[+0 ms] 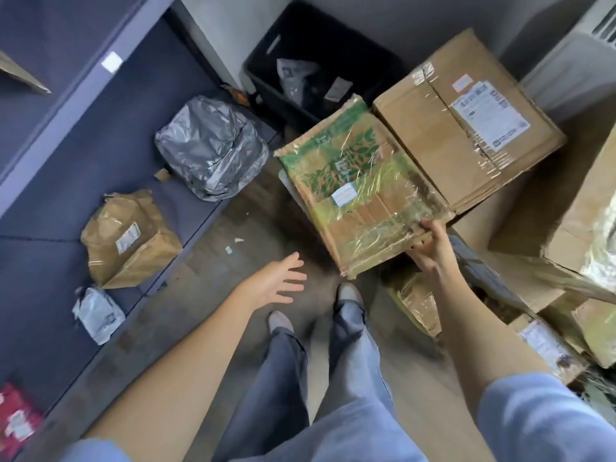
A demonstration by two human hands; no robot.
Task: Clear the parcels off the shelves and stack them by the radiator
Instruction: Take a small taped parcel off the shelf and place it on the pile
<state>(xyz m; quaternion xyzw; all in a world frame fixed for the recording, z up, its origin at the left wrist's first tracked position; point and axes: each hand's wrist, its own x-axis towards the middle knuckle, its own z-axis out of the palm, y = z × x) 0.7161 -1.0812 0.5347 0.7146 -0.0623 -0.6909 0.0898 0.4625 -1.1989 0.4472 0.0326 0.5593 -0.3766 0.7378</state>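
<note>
Left hand (278, 283) spread empty, right hand (430, 243) fingers gripping green box (360, 188); black bin (320, 61) holds mailers (296, 76).

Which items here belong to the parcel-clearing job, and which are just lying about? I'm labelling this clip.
Job:
green-printed box, gripped by right hand
silver parcel
brown paper parcel
white mailer
shelf
large cardboard box
radiator

Lying about:
black bin
paper scraps

I can read no text at all: the white shipping label (490, 115) on the big brown cardboard box (466, 128) and the small white sticker (345, 195) on the green-printed plastic-wrapped carton (360, 191) are blurred.
</note>
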